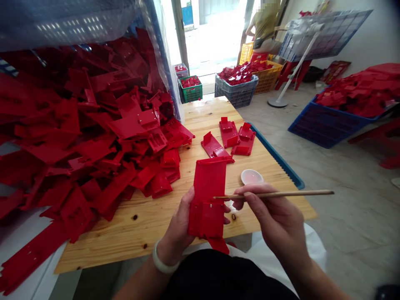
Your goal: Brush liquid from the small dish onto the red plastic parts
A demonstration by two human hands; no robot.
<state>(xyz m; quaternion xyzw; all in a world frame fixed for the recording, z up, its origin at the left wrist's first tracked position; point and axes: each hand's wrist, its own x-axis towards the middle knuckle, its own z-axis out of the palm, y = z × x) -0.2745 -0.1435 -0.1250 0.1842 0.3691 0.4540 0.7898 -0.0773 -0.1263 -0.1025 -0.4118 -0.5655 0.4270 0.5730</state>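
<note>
While my left hand (178,221) clamps the red plastic part (208,196) by its side edge, thumb on the near side and fingers behind, the part is held over the near end of the wooden table (150,246). My right hand (271,212) is closed in a pinch on a thin wooden stick (275,194), whose tip lies at the part's face. A small white dish (251,176) of pale pink liquid sits on the table just beyond my right hand. Three red parts (228,139) lie on the table ahead, and a large heap of red parts (78,137) covers its left side. To the right, a blue crate (325,125) holds more red parts. A co-worker (262,25) sits in the background by the doorway.
</note>
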